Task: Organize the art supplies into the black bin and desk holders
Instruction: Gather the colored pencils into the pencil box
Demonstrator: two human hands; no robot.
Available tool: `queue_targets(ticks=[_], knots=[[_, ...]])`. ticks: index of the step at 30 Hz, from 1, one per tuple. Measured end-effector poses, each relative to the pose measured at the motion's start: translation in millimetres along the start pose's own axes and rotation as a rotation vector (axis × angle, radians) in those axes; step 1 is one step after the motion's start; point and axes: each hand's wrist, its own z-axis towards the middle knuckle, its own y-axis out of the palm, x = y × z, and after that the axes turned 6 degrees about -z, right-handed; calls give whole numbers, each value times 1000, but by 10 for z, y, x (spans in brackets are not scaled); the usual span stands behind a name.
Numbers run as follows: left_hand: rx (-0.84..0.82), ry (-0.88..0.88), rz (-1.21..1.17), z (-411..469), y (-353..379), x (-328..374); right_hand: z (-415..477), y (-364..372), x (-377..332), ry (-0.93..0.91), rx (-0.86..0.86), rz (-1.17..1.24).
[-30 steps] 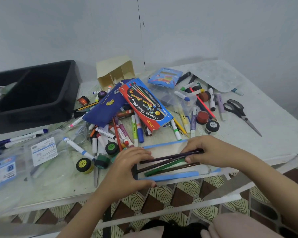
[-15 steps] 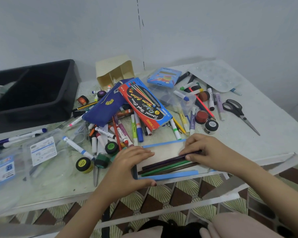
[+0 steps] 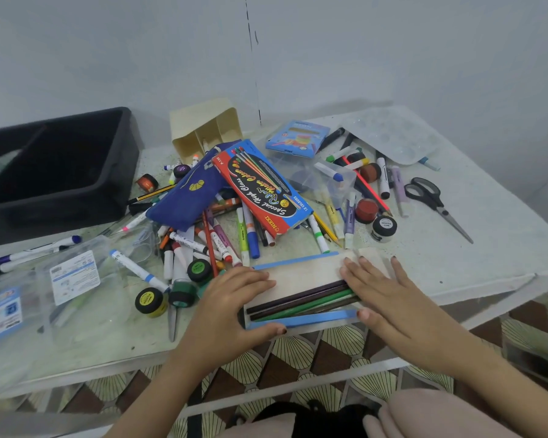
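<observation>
At six o'clock our left hand (image 3: 231, 308) seems to clasp the box (image 3: 304, 275) at its nine o'clock end — right hand (image 3: 389, 298), fingers flat, presses the pencils (image 3: 301, 303).

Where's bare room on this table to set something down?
Bare table lies right of the scissors and between them and the right hand. A smaller patch sits at the front edge, on the near side of the yellow paint pot. Crowded: the pile from the beige holder down to the pencil box.
</observation>
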Motion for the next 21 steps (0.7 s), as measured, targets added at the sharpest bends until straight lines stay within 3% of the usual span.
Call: queue_targets(ticks=[5, 10, 12, 17, 21], knots=[[-54, 73, 172, -43, 42, 10, -52, 79, -113, -25, 24, -52], [-179, 125, 362, -98, 127, 58, -64, 13, -123, 46, 54, 357], [-199, 116, 376, -95, 131, 73, -70, -14, -91, 92, 94, 424], [-252, 96, 352, -92, 124, 59, -61, 59, 19, 77, 112, 261], [-257, 90, 286, -97, 128, 48, -92, 62, 1, 115, 182, 447]])
